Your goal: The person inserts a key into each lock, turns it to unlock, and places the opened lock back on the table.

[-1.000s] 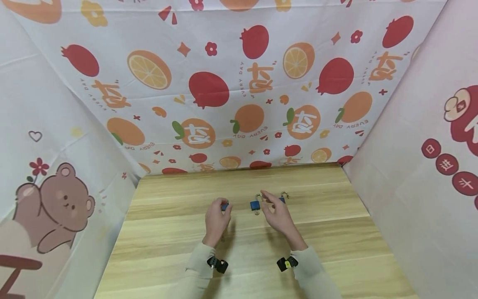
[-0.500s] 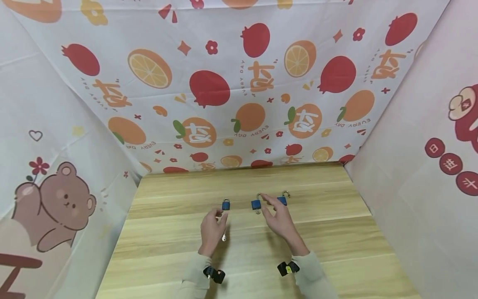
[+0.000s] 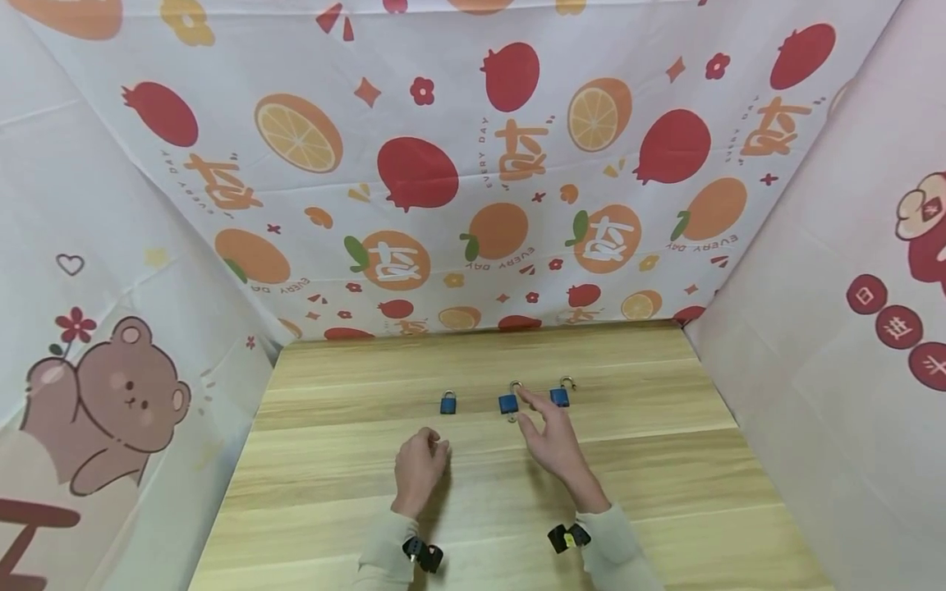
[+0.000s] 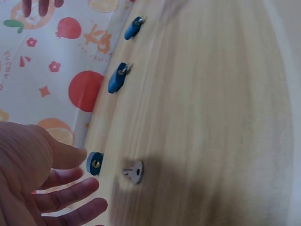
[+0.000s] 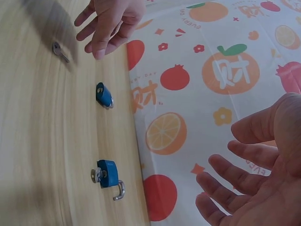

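The desk (image 3: 310, 460) meets a fruit-printed cloth (image 3: 461, 291) along its far edge, and pale side cloths (image 3: 783, 279) run down its left and right edges. Wide strips of wood grain lie toward both of these sides, and another stretches between the two forearms at lower centre. Three padlocks sit in a row just above the middle of the desk, near the far edge.

The left hand (image 3: 420, 464) is below the left padlock (image 3: 447, 403), apart from it; its fingers are loosely bent, spread from one another and holding nothing. A loose key (image 4: 133, 170) lies on the wood near that hand, lower centre in the left wrist view. The right hand (image 3: 550, 435) is at right of centre, fingers apart and holding nothing, its index tip near the middle padlock (image 3: 508, 404) and its back just below the right padlock (image 3: 560, 397).

All three have blue bodies. The left one's shackle is closed; the other two shackles stand open. An inserted key (image 5: 95, 175) sticks out of the middle one.
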`<action>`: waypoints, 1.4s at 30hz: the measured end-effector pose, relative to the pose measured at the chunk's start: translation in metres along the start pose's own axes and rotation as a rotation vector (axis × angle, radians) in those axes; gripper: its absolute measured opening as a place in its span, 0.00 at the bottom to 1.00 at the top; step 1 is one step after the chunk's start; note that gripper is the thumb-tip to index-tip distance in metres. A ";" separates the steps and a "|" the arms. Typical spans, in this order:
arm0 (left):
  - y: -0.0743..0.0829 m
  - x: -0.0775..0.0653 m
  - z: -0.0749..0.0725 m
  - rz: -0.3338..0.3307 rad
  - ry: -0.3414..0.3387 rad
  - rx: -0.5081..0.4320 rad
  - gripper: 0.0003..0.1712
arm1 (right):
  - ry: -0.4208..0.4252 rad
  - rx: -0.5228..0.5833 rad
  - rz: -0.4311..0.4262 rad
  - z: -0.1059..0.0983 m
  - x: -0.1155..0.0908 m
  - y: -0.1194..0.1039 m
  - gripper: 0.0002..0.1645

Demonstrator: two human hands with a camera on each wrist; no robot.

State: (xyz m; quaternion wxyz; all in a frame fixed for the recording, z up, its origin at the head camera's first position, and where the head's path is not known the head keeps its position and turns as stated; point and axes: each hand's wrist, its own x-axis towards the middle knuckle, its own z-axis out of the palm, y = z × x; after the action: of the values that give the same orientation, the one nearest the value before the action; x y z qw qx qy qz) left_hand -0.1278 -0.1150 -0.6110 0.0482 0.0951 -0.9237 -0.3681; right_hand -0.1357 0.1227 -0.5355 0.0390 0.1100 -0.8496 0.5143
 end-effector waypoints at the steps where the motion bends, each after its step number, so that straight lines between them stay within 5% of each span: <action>1: 0.000 -0.001 0.000 -0.005 -0.002 0.014 0.10 | -0.001 -0.002 0.001 0.001 0.000 0.000 0.27; 15: -0.005 -0.013 0.005 0.102 0.019 0.145 0.10 | -0.024 -0.004 0.058 0.009 -0.009 -0.001 0.28; 42: -0.011 -0.015 0.010 0.091 -0.065 0.137 0.11 | -0.025 -0.004 0.103 0.010 -0.012 0.009 0.29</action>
State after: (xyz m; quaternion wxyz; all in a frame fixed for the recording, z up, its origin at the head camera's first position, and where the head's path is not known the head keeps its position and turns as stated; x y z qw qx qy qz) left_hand -0.1131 -0.1134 -0.6260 0.0282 0.0439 -0.9510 -0.3046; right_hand -0.1250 0.1194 -0.5499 0.0021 0.0725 -0.8555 0.5127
